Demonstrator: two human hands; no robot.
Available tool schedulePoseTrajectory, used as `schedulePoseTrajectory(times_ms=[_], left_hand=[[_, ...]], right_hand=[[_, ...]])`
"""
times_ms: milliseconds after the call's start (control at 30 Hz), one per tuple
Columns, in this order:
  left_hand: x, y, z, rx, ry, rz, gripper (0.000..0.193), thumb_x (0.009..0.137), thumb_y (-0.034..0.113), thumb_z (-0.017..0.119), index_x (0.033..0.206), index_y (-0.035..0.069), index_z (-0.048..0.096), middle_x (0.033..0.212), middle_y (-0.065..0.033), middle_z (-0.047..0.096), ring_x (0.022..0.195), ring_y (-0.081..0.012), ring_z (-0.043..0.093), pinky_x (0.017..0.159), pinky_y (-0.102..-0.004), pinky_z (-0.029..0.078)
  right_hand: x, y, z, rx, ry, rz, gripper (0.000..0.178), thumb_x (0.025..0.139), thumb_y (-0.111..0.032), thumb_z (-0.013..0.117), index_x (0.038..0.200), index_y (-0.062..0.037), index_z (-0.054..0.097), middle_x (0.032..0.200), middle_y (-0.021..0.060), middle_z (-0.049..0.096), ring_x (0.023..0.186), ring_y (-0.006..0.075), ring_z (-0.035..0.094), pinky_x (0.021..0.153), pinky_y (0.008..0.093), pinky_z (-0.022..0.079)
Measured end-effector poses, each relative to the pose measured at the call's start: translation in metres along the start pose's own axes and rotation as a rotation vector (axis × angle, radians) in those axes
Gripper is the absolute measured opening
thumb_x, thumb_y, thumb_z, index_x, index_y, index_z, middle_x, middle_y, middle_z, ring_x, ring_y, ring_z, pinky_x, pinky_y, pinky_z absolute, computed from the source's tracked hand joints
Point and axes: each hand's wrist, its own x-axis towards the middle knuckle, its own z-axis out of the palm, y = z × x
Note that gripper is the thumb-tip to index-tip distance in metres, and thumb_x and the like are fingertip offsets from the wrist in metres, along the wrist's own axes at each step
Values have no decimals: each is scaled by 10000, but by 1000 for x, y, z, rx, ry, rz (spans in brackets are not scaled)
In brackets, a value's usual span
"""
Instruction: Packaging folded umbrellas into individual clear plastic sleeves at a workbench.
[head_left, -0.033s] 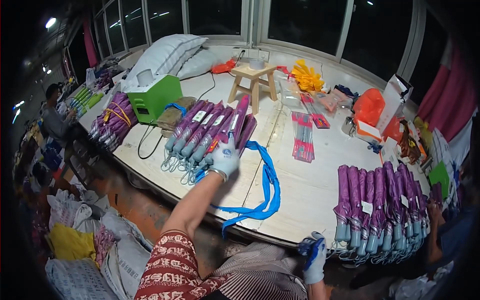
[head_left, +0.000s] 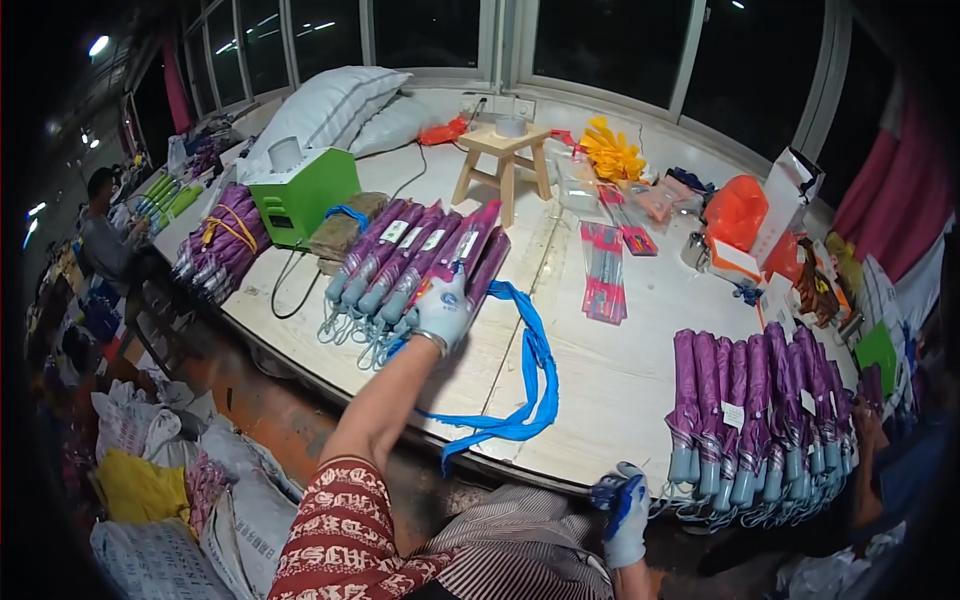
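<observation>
My left hand (head_left: 443, 308), in a white glove, is closed around the lower part of a folded purple umbrella (head_left: 470, 237) in a clear sleeve with pink edges. That umbrella lies among a row of similar purple umbrellas (head_left: 387, 250) with grey handles and wrist loops pointing toward me. A long blue strip (head_left: 540, 375) curves over the table to the right of this hand. My right hand (head_left: 626, 518), in a white glove with blue-coated fingers, is at the front table edge. Its fingers are curled, and whatever they hold is hidden.
A larger group of purple umbrellas (head_left: 745, 415) lies at the right. Behind my left hand are a green box-shaped device (head_left: 305, 200), a wooden stool (head_left: 504, 160) and a tied umbrella bundle (head_left: 220, 235). Flat pink-edged sleeves (head_left: 604, 272) lie mid-table. Sacks (head_left: 245, 510) fill the lower left.
My left hand has moved slightly toward me and left, and the umbrella's far end has come down closer to the row. The right hand has barely moved.
</observation>
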Motion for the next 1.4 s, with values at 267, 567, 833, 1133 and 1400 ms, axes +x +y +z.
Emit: schedulePoseTrajectory(times_ms=[267, 567, 833, 1133, 1400], left_hand=[[19, -18, 47, 120, -71, 153, 351, 803, 291, 532, 1076, 71, 533, 824, -209, 567, 589, -351, 564, 466, -448, 436], [-46, 21, -14, -20, 456, 391, 522, 805, 365, 601, 1211, 46, 521, 1025, -206, 591, 789, -365, 588, 671, -441, 476], [-166, 142, -39, -1591, -794, -282, 253, 911, 304, 572, 1032, 82, 551, 899, -69, 617, 767, -162, 606, 627, -313, 525], [-144, 266, -16, -2191, -1611, -590, 216, 882, 291, 613, 986, 107, 569, 844, -46, 568, 727, -181, 565, 676, -322, 505], [-172, 252, 8, -2729, -1825, 144, 51, 869, 174, 544, 840, 135, 559, 700, -27, 531, 609, -159, 512, 633, -352, 449]], right_hand=[[24, -53, -8, -1016, 163, -428, 300, 807, -155, 575, 1069, -11, 547, 876, 121, 595, 725, 271, 576, 661, 355, 462], [53, -104, -82, -1744, 529, -268, 391, 790, -347, 604, 971, -2, 570, 925, 181, 596, 818, 345, 555, 723, 408, 446], [55, -95, -102, -1442, 350, 34, 565, 744, -449, 640, 1081, -8, 535, 974, 206, 602, 835, 356, 591, 714, 411, 467], [-70, -98, -85, -1597, 126, -143, 535, 692, -363, 725, 1051, -18, 531, 971, 120, 605, 740, 287, 593, 652, 377, 468], [-98, -71, -102, -378, -421, 148, 481, 701, -194, 679, 1104, 3, 506, 1015, 121, 575, 794, 255, 561, 711, 353, 461]])
